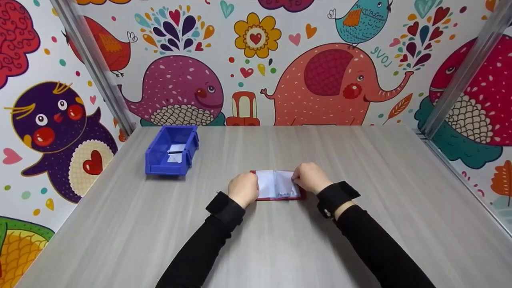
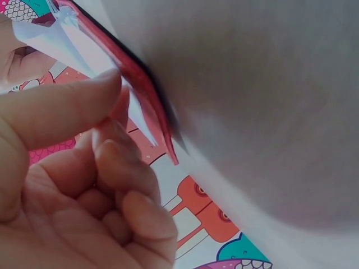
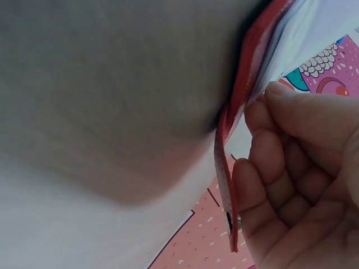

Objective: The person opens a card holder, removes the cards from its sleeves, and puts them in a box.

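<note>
A small red card holder (image 1: 265,185) lies spread open on the table, its clear plastic sleeves facing up. At its left side my left hand (image 1: 245,189) pinches a sleeve edge between thumb and index finger, the other fingers curled. My right hand (image 1: 312,177) pinches the sleeves at the right side in the same way. In the left wrist view, the red cover (image 2: 143,89) stands slightly off the tabletop. The right wrist view shows a narrow red strap (image 3: 223,179) with a metal snap hanging beside my fingers.
A blue plastic bin (image 1: 165,169) stands at the back left of the table, with a white card (image 1: 175,158) bearing a dark stripe inside. Patterned panels (image 1: 256,80) and metal posts (image 1: 94,66) border the wood-grain table (image 1: 280,248).
</note>
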Action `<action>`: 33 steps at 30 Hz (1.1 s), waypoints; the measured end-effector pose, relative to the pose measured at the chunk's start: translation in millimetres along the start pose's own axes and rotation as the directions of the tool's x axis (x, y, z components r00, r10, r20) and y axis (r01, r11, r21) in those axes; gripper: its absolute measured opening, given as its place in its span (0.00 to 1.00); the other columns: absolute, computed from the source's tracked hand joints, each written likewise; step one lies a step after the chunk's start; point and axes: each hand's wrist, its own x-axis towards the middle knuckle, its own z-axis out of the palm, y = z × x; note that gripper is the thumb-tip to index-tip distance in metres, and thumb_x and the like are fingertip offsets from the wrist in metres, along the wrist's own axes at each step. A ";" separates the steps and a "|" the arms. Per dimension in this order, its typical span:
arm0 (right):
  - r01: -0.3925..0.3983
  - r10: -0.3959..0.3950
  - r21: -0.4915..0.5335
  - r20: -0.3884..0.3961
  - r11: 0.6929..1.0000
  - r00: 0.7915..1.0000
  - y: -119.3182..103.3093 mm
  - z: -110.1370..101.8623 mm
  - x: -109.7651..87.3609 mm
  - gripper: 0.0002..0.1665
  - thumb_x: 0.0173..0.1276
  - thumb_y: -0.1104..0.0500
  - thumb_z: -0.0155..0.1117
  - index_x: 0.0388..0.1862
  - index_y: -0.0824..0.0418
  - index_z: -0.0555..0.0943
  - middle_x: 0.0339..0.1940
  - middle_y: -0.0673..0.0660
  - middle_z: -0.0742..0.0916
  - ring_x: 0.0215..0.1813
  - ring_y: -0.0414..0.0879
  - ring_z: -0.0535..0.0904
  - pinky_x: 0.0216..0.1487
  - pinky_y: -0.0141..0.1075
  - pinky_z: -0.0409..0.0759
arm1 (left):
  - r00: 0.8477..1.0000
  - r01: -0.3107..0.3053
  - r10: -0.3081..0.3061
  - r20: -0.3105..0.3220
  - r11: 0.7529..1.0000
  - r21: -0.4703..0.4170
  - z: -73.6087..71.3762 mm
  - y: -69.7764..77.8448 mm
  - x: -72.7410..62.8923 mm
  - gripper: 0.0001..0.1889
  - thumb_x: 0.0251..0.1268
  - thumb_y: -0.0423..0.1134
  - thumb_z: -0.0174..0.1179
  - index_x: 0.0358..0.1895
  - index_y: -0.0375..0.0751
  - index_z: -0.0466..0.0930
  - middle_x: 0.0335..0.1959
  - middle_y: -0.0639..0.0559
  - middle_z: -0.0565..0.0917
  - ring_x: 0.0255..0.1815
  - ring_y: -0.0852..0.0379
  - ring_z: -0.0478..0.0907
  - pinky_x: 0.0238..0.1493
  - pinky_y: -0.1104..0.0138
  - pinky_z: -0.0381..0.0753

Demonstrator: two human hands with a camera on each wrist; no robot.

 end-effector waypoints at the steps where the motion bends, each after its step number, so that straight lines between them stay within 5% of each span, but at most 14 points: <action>1: -0.003 0.003 0.000 0.005 1.000 1.000 -0.6 -0.1 0.1 0.04 0.54 0.71 0.71 0.27 0.65 0.89 0.31 0.57 0.89 0.37 0.54 0.86 0.42 0.45 0.82 | 1.000 -0.001 0.001 -0.002 1.000 0.001 0.0 -0.1 -0.1 0.11 0.48 0.26 0.62 0.15 0.41 0.74 0.19 0.48 0.79 0.25 0.46 0.80 0.25 0.53 0.78; 16: -0.054 0.051 0.049 0.053 0.997 0.997 -5.2 0.7 0.4 0.03 0.55 0.70 0.72 0.27 0.64 0.89 0.32 0.57 0.89 0.37 0.52 0.85 0.42 0.45 0.82 | 1.000 0.003 -0.003 0.012 1.000 -0.004 0.6 -0.4 -0.4 0.13 0.50 0.26 0.62 0.15 0.41 0.73 0.18 0.49 0.78 0.25 0.47 0.80 0.26 0.54 0.79; 33: -0.011 0.007 0.086 0.053 0.996 0.999 -3.3 2.9 1.9 0.04 0.54 0.69 0.73 0.26 0.62 0.90 0.28 0.53 0.89 0.29 0.45 0.81 0.35 0.41 0.81 | 1.000 -0.003 0.003 0.012 1.000 0.002 -0.8 0.2 0.5 0.11 0.49 0.26 0.64 0.15 0.41 0.76 0.20 0.49 0.80 0.27 0.46 0.81 0.26 0.54 0.79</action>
